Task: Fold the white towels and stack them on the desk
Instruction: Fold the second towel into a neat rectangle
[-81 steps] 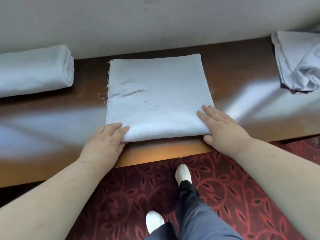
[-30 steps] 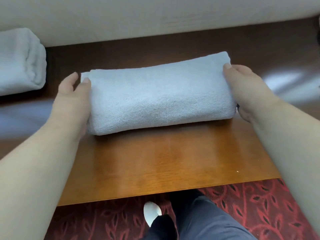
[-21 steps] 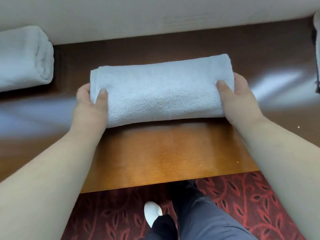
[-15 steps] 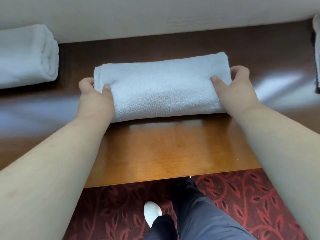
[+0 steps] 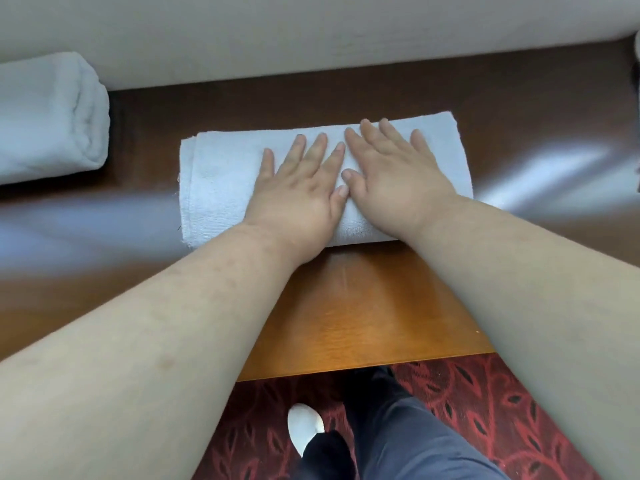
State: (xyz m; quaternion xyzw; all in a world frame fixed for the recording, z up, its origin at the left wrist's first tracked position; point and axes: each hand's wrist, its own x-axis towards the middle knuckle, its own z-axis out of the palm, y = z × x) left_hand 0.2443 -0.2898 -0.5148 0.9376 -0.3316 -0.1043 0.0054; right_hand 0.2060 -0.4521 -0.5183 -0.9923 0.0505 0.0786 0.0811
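Note:
A folded white towel (image 5: pixel 218 181) lies as a long narrow bundle across the middle of the wooden desk (image 5: pixel 363 317). My left hand (image 5: pixel 298 192) lies flat on its centre with fingers spread and straight. My right hand (image 5: pixel 391 171) presses flat right beside it, thumbs almost touching. Both palms cover the towel's middle; its two ends stay visible. A second folded white towel (image 5: pixel 48 116) rests on the desk at the far left, apart from the first.
A pale wall (image 5: pixel 311 32) runs along the desk's back edge. The desk's front edge sits above a red patterned carpet (image 5: pixel 485 410). My leg in dark trousers (image 5: pixel 398 441) and a white shoe (image 5: pixel 304 427) stand below. A sliver of white cloth (image 5: pixel 637 46) shows at the right border.
The flat square towel was folded into a narrow bundle. Both hands left the towel's ends and now lie flat side by side on its middle.

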